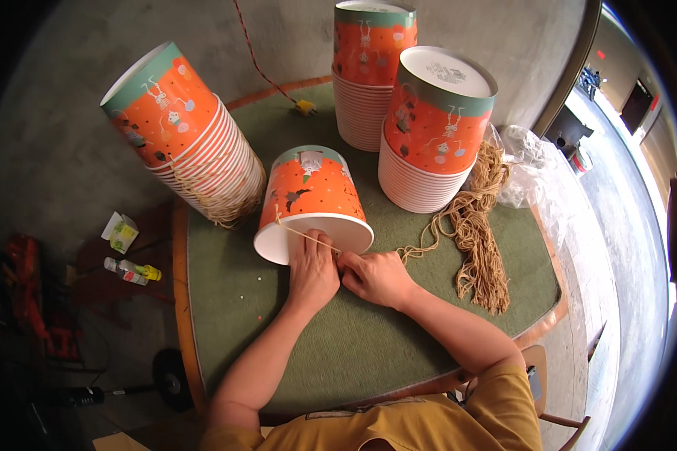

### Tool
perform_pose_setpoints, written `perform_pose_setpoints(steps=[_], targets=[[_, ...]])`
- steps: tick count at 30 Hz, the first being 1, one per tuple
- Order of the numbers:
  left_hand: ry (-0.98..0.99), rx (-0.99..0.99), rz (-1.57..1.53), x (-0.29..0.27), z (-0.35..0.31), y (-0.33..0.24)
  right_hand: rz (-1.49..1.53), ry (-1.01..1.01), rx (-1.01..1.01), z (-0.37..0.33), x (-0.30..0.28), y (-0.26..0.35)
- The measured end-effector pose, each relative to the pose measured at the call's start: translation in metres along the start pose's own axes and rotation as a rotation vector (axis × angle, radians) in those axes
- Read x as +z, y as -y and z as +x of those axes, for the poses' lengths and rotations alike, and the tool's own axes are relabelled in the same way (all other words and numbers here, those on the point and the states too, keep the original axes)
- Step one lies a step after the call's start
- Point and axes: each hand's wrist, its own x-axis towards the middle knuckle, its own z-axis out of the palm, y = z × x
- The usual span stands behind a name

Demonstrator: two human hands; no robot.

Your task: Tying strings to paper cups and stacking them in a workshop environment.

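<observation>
An orange paper bucket (316,188) with a green band lies on its side, its white mouth toward me. A thin tan string (297,229) is attached at the left of its rim and runs across the mouth to my hands. My left hand (314,267) is at the mouth, fingers bent and pressed together along the string; its thumb side meets my right hand. Closed in a pinch on the string just outside the rim is my right hand (374,278). My fingers partly hide where the string ends. A loose strand (421,248) trails right to a tan string bundle (478,240).
Nested bucket stacks stand at left (184,135), back (372,75) and right (440,128); the left one leans, strings over its rims. Clear plastic wrap (526,165) sits right. A yellow plug (305,107) lies at the back of the green-topped table (399,353). Bottles (132,270) are left, off the table.
</observation>
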Motion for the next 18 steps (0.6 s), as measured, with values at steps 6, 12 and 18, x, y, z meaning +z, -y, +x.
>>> perform_pose_setpoints(steps=[6, 12, 18], targets=[[0.000, -0.021, 0.023, 0.0016, 0.0001, -0.0016, -0.034, 0.040, 0.037, 0.0002, -0.0006, -0.0001], [-0.019, -0.020, 0.085, 0.0065, -0.0024, -0.0008, -0.031, -0.030, -0.016, -0.0021, 0.0013, -0.0011], [-0.080, 0.003, 0.100, 0.0092, -0.0043, 0.0000, -0.017, -0.037, 0.006, -0.0026, 0.0037, -0.0031]])
